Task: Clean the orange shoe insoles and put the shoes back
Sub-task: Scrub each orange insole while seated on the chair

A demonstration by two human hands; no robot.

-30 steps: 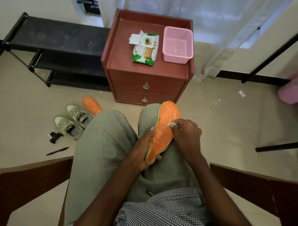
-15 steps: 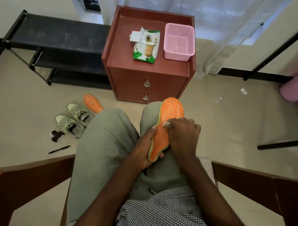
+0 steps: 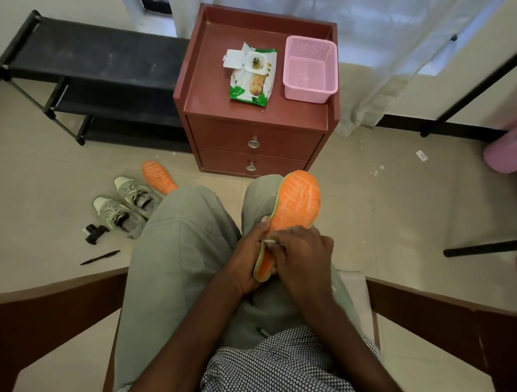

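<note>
An orange insole [image 3: 298, 203] with a green edge lies along my right thigh, toe end pointing away from me. My left hand [image 3: 245, 260] grips its heel end from the left side. My right hand [image 3: 300, 254] presses a small white wipe [image 3: 268, 241] against the insole's lower half, fingers curled round it. A second orange insole [image 3: 157, 176] lies on the floor to the left, partly hidden by my knee. Two grey-green sneakers [image 3: 123, 204] stand beside it.
A red-brown bedside cabinet [image 3: 254, 136] stands ahead, bearing an open wipes pack [image 3: 252, 77] and a pink basket [image 3: 310, 70]. A black shoe rack [image 3: 87, 78] is at the left. A black clip [image 3: 95, 233] and a pen [image 3: 100, 257] lie on the floor.
My right hand has slid the wipe down the insole from its middle towards the heel. The left hand keeps its grip.
</note>
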